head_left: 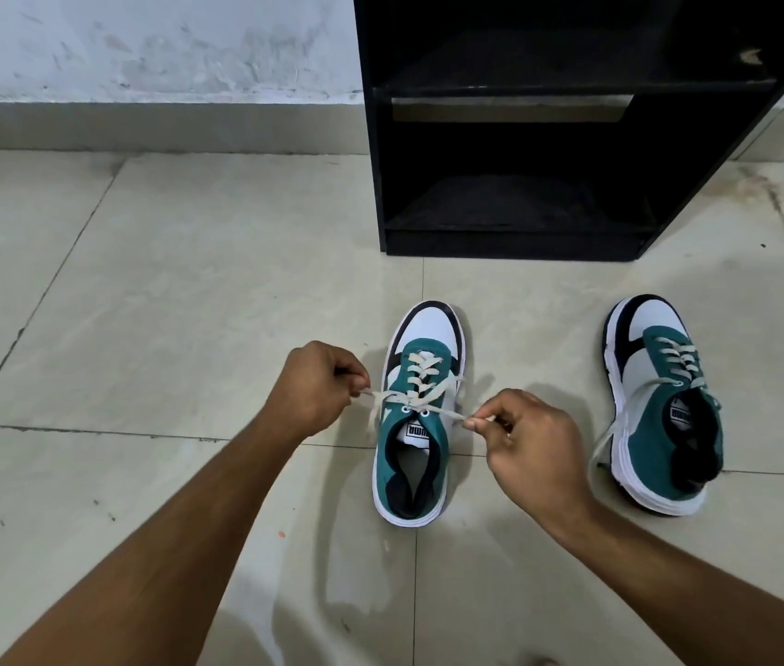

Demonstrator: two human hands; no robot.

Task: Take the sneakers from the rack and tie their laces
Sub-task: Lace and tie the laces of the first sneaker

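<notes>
Currently both sneakers are off the rack (515,242) and on the floor tiles (164,305); step in hand, by my reading, is tying the 1st shoe.

Left hand (318,391): fingers curled, pinching one lace end just off the shoe's side. Right hand (524,439): likewise curled, thumb and forefinger pinching the other lace end. Near sneaker (421,415) sits upright btwn the two hands, toe pointing away from the person. Its laces (416,401) run out taut to each hand from the top eyelets; whether a crossing is already made there, cannot tell.

Second sneaker (664,406) stands well apart beyond the right hand, tilted a little, lace hanging loose down its side; untied.

Next move, as judged: cross the ends, pull a first knot snug w/ even tension, then form loops. Uneven pull could drag the shoe.

Rack, ahead of the hands: two open shelves visible, dark inside; no shoes seen in either.
</notes>
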